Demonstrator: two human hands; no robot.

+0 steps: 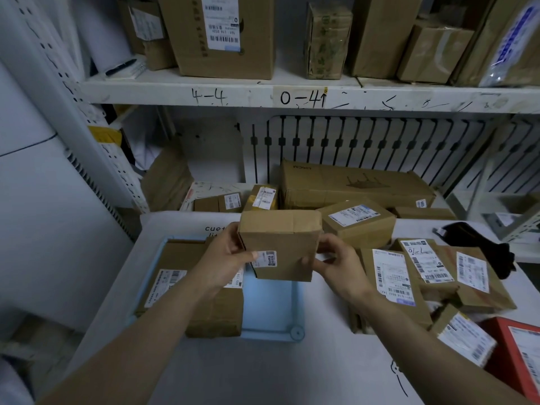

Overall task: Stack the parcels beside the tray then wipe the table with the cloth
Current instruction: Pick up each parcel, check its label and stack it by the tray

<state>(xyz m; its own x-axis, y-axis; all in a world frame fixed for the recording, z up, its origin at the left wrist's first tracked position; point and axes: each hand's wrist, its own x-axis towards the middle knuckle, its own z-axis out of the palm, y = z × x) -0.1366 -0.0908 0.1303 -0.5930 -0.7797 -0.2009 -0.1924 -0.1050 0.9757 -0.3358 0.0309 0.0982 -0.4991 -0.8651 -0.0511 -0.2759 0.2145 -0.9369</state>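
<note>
Surface (263,372): a white top with black doodles fills the foreground, and both bare forearms reach across it.
Red box (523,366): it sits at the near right corner and carries a white label.
Tray (296,320): pale blue, left of centre on the surface, with part of its floor bare on the right.
Flat parcel (216,311): a brown carton with a white label lies inside the tray and fills its left side.
Left grip (225,260): closed on the small parcel's left edge, thumb on the near face beside a little label.
Right grip (336,268): fingers curled round the same parcel's lower right corner.
Small parcel (280,244): taped brown cardboard, held up in both hands above the tray's far right part.
Loose parcels (423,273): labelled brown cartons overlap in a heap just right of the tray.
Cloth (482,249): dark and crumpled, it lies past the heap towards the surface's right edge.
Long carton (350,182): it lies across the back, with smaller labelled boxes in front of it.
Shelf (292,97): a white edge marked "4-4" and "0-41" carries more cartons above.
</note>
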